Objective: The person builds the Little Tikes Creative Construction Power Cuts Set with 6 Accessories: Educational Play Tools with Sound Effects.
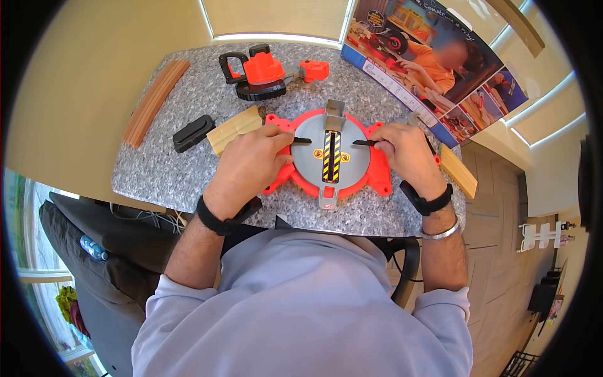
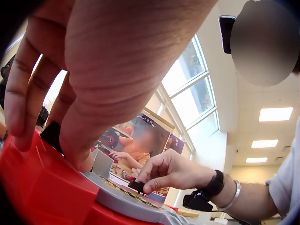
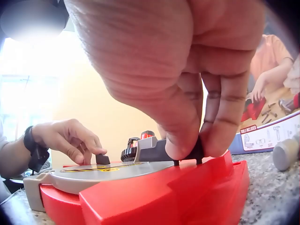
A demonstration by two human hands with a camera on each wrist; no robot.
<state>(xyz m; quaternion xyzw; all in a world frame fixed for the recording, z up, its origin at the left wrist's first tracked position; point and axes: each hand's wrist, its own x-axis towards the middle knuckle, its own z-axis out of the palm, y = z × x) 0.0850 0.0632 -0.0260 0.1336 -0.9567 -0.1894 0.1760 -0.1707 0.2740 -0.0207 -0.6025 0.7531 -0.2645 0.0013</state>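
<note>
A red toy saw base [image 1: 379,169] with a round grey disc [image 1: 308,164] lies on the speckled table. At the disc's left side the left hand [image 1: 249,161] pinches a small black piece [image 1: 302,141]. Across from it, the right hand [image 1: 408,152] pinches a second black piece [image 1: 362,143] at the right side. In the right wrist view that black piece [image 3: 154,153] stands upright, its lower pegs at the red base's surface, between thumb and fingers. A grey bracket [image 1: 335,115] rises at the disc's far edge. Fingers partly hide both black pieces.
Behind the base sits a red and black toy saw [image 1: 264,69]. To the left lie a black case [image 1: 193,133], a pale wood block [image 1: 233,129] and brown strips [image 1: 155,103]. A printed box [image 1: 433,56] stands back right; another wood block [image 1: 458,171] is at the right edge.
</note>
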